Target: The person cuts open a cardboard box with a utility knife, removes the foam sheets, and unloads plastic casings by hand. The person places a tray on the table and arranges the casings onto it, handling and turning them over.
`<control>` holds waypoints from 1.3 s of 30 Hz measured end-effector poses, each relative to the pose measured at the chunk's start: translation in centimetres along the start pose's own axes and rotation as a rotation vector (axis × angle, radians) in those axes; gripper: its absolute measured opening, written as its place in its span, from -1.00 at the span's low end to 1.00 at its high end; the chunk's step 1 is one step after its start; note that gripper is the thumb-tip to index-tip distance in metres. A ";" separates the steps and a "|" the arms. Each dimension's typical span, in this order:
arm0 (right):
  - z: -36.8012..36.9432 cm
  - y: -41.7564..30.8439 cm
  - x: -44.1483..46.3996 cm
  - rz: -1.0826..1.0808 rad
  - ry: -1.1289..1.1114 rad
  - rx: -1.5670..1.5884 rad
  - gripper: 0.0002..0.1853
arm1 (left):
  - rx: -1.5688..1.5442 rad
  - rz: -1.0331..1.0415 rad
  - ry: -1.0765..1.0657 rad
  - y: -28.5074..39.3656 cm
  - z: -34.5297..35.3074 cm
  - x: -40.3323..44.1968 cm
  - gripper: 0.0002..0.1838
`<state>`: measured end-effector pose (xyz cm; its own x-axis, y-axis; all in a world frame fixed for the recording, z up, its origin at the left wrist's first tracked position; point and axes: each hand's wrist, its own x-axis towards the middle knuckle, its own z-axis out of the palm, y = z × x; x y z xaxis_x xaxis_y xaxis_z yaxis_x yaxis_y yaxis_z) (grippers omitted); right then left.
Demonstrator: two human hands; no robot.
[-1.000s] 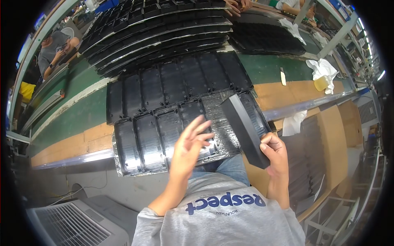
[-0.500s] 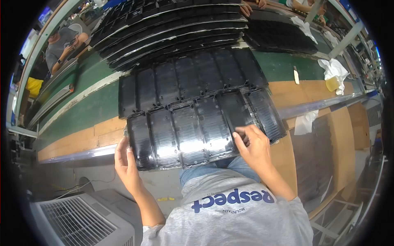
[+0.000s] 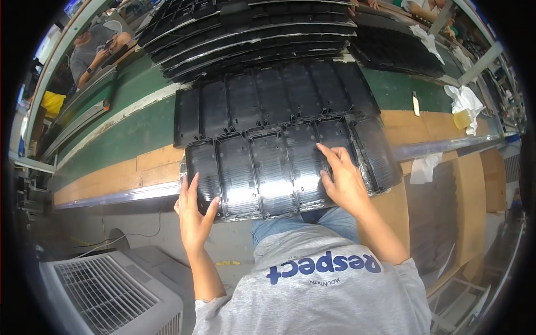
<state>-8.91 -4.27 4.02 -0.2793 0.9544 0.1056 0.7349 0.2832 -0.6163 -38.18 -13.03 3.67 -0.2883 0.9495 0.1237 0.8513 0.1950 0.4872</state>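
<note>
A black ribbed plastic panel (image 3: 272, 162), divided into several long sections, lies at the near edge of the bench and overhangs it towards me. My left hand (image 3: 195, 219) is at its left near corner, fingers apart and thumb reaching over the panel. Over the right part of the panel is my right hand (image 3: 347, 183), its fingers stretched out and seemingly resting on the surface. Neither hand grips anything. Directly beyond lies the panel's flatter black far half (image 3: 273, 97); whether the two are one piece I cannot tell.
A tall stack of black panels (image 3: 251, 47) stands behind, with more panels (image 3: 393, 50) at right. On the bench lie a small white-and-brown tool (image 3: 415, 104) and white cloth (image 3: 464, 101). Cardboard (image 3: 472, 204) stands right, a grey vented machine (image 3: 111, 296) left. A person (image 3: 92, 53) sits far left.
My left hand has moved from the panel's left edge onto its near corner, fingers spreading. My right hand's fingers have straightened over the panel. The whole view has shifted slightly.
</note>
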 end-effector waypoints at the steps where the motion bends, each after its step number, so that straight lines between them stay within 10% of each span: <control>1: -0.1 0.0 0.1 0.042 -0.033 0.031 -0.46 | 0.001 0.039 0.028 0.5 -0.2 -0.2 -0.29; 17: 0.7 1.0 0.3 -0.048 0.034 0.036 -0.53 | 0.070 0.339 -0.066 1.7 -0.5 -1.8 -0.70; 39: -1.0 0.3 0.3 -0.074 0.066 0.116 -0.57 | -0.008 0.373 -0.030 2.9 -1.2 -2.1 -0.78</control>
<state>-8.10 -3.81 4.64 -0.2859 0.9366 0.2026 0.6361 0.3436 -0.6908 -35.62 -14.71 5.84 0.0538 0.9618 0.2683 0.8919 -0.1672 0.4203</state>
